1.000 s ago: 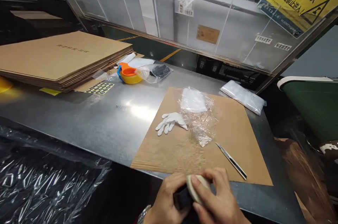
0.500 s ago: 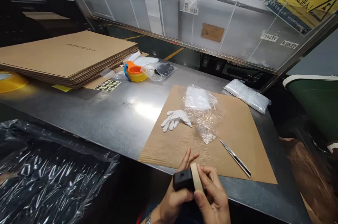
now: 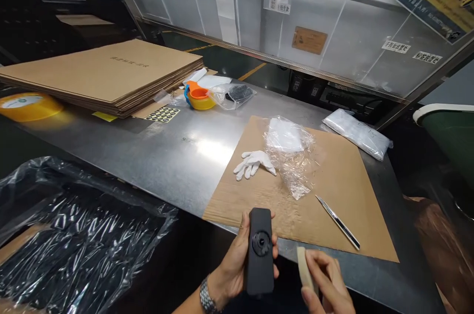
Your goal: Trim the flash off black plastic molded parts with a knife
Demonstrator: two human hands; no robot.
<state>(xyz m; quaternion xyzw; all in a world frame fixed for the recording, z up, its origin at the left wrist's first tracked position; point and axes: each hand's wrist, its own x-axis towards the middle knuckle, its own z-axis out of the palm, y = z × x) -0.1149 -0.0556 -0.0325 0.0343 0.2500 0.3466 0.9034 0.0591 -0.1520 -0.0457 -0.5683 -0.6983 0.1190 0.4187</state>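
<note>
In my left hand (image 3: 237,259) is a black oblong block (image 3: 260,274) with a round, recessed fitting on its face. My fingers wrap its sides, and it stands nearly upright in front of the table edge. My right hand (image 3: 329,279) pinches a beige roll of tape (image 3: 304,267), seen edge-on, between thumb and fingers. A gap separates the roll from the block. Beyond my hands, a white glove (image 3: 255,163) and a crumpled clear plastic bag (image 3: 296,180) lie on a cardboard sheet (image 3: 333,166). A slim knife (image 3: 338,222) rests near the sheet's right side.
Stacked flat cardboard (image 3: 111,72) occupies the table's left, beside a yellow tape roll (image 3: 31,106). An orange tape dispenser (image 3: 200,97) sits at the back. Packed plastic bags (image 3: 357,134) lie back right. Black plastic wrapping (image 3: 92,245) fills the lower left.
My hands have moved apart, and the beige roll has come away from the black block to the right. The block has turned its round fitting towards me. The view has shifted slightly left.
</note>
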